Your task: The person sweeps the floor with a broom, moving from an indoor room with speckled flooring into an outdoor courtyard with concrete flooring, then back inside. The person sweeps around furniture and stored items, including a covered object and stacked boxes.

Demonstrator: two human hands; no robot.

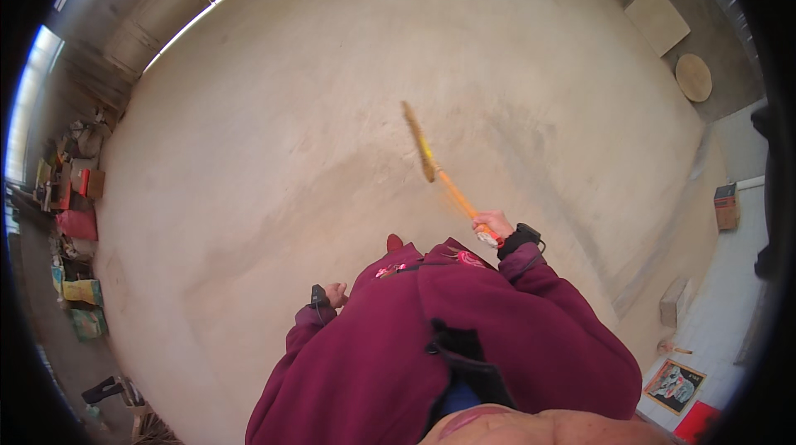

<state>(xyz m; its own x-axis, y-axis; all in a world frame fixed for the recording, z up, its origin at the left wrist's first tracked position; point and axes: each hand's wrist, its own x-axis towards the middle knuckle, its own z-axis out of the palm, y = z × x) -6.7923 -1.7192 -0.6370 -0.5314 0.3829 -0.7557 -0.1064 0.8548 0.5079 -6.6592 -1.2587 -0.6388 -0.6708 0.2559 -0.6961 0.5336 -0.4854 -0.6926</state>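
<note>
My right hand (492, 226) is closed around the orange handle of a broom (454, 193), near its upper end, where something red and white is wrapped. The broom reaches forward and left over the pale floor, and its narrow yellow-brown head (418, 140) is slightly blurred. My left hand (336, 294) hangs low beside my maroon coat (414, 312), with nothing visible in it. Its fingers look loosely apart, though they are small and partly hidden. Dark straps with small devices sit at both wrists. A red shoe tip (395, 242) shows beyond the coat's hem.
Pale, dusty floor (274, 113) with darker streaks surrounds me. Along the left wall lie bags and boxes, including a red bag (77, 224). At the far right lean a square board (657, 18) and a round board (693, 78). A box (726, 207) stands at the right.
</note>
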